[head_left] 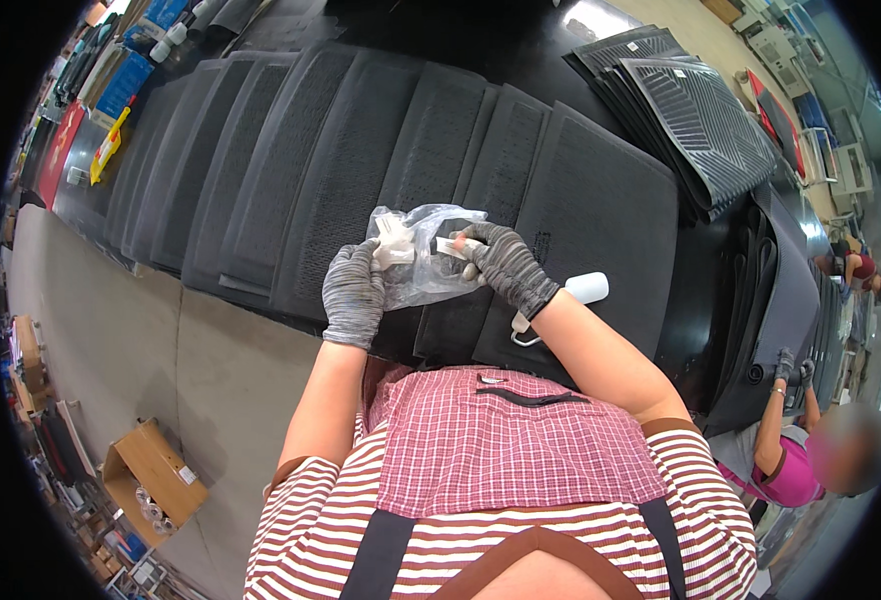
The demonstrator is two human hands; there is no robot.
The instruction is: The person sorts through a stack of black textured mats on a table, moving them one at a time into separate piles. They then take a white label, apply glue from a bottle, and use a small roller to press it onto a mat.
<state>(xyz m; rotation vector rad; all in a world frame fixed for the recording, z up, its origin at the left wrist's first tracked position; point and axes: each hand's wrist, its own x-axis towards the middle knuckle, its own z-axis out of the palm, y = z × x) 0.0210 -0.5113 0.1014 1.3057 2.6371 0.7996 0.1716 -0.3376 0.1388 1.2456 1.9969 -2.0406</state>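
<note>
My left hand [354, 292], in a grey knit glove, is closed on the side of a clear plastic bag [423, 288] with small white labels [394, 240] in it. Facing it, my right hand [506, 265], gloved alike, pinches a small white label [451, 247] at the bag's right side. Both hands are above a row of overlapping black textured mats [361, 150]. Beside my right wrist lies a white roller [588, 288] with a wire handle, partly hidden by my forearm.
Patterned dark mats [701, 120] are stacked at the far right. A yellow tool [111, 145] rests at the far left. An open cardboard box [156, 480] stands on the floor at lower left. At right, a co-worker [791, 460] grips a dark rolled mat [776, 320].
</note>
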